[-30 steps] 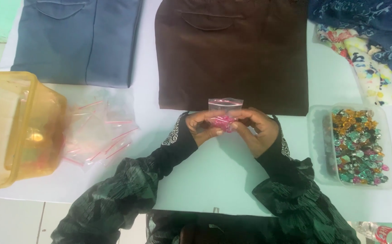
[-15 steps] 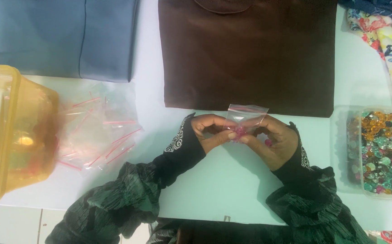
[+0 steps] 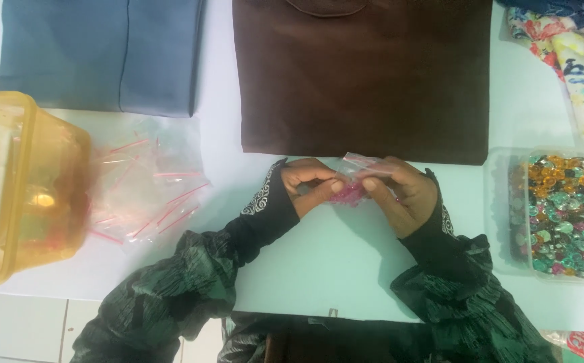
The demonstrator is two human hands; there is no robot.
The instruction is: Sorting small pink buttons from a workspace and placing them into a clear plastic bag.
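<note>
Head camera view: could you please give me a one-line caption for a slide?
Both hands, left hand and right hand, pinch a small clear zip bag of pink beads beside a tray of gems.

A home craft or sewing workspace is suggested. Folded cloth in blue (image 3: 97, 54), brown (image 3: 362, 74) and a floral print (image 3: 574, 60) is laid out on a pale table (image 3: 319, 262), and a clear tray of coloured gems (image 3: 561, 215), a heap of small zip bags (image 3: 147, 188) and a yellow plastic tub (image 3: 16, 188) are set alongside.

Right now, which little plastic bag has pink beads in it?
The small bag pinched between the left hand and right hand. The pile of bags beside the yellow container looks empty, with only red strips.
</note>
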